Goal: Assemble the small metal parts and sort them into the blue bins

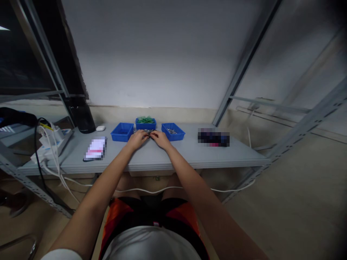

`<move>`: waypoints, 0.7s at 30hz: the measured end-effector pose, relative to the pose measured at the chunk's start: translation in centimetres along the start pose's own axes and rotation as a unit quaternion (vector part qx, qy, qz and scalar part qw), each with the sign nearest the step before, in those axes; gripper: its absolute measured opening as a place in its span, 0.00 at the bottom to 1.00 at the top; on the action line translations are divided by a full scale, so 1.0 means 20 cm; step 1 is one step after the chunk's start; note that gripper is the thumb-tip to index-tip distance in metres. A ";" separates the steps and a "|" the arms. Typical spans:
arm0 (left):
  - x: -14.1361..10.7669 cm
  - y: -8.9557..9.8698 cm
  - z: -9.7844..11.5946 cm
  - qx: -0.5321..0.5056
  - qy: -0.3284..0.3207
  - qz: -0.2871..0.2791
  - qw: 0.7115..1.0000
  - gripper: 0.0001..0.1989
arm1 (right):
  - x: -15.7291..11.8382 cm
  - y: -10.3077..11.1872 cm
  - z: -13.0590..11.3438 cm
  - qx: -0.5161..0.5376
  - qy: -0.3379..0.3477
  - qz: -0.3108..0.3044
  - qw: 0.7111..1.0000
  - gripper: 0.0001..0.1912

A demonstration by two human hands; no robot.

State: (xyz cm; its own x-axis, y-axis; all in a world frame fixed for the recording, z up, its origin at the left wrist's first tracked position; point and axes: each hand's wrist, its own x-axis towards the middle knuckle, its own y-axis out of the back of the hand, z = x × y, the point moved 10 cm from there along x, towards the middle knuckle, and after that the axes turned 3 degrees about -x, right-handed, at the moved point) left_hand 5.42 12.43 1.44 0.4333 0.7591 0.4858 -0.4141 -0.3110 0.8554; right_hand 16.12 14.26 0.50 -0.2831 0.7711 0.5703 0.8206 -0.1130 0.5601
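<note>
right now both hands meet just in front of the green-filled tray point(146, 127), a small blue box that serves as landmark here. the left hand point(138, 138) lies before its left corner and the right hand point(160, 138) before its right one, fingers bent and the fingertips nearly together. something small and dark shows at the fingertips, but it is too tiny to make out, so i cannot tell whether either hand is grasping a piece or only touching it. the loose metal pieces point(145, 130) lie on the table point(195, 155) between the hands and the green-filled tray, partly hidden by the fingers. green pieces point(145, 120) heap up inside that tray. left of it stands a second blue tray point(121, 137); right of it a third blue tray point(177, 137), set at an angle, holds thin shiny bits point(170, 131). farther left of the green-filled tray are a white case point(101, 128), a black bottle point(84, 117) and, nearer the front edge, a phone point(95, 148) with its screen blurred. well to the right of it lies a dark bundle point(213, 137), also blurred.
</note>
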 end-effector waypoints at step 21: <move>-0.01 0.07 0.07 -0.071 -0.043 0.055 0.995 0.14 | -0.02 -0.08 -0.04 -0.018 0.046 -0.050 0.998 0.12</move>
State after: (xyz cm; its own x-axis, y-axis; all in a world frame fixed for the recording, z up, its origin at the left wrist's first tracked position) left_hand 5.79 11.02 2.73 0.4430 0.6719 0.5935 -0.5683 -0.3015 0.7655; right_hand 14.60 13.70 -0.16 -0.4086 0.7184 0.5630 0.7686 -0.0618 0.6367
